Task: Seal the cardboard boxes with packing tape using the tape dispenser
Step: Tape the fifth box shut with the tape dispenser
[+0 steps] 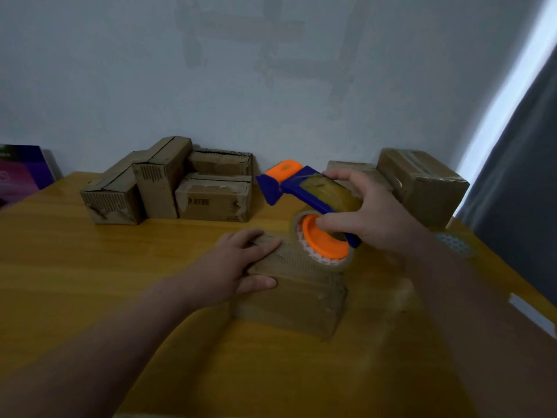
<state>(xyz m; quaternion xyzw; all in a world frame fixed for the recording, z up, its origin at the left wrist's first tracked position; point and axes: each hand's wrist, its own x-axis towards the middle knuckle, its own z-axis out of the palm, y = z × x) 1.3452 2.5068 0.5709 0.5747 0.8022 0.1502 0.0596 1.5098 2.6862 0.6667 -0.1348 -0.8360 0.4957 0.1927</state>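
Presently, the cardboard box (289, 297) sits on the counter (90, 267), pinned by the left hand (241, 267), fingers flat, while the right hand (370, 215) has its grip closed round the tape dispenser (304, 191) against the box top (light, rigid plastic, judged best held by its frame).

Right grip (373, 215) clasps a blue-and-orange plastic tape dispenser (301, 191); just below it, the left grip (241, 267) presses a small brown cardboard box (289, 300).
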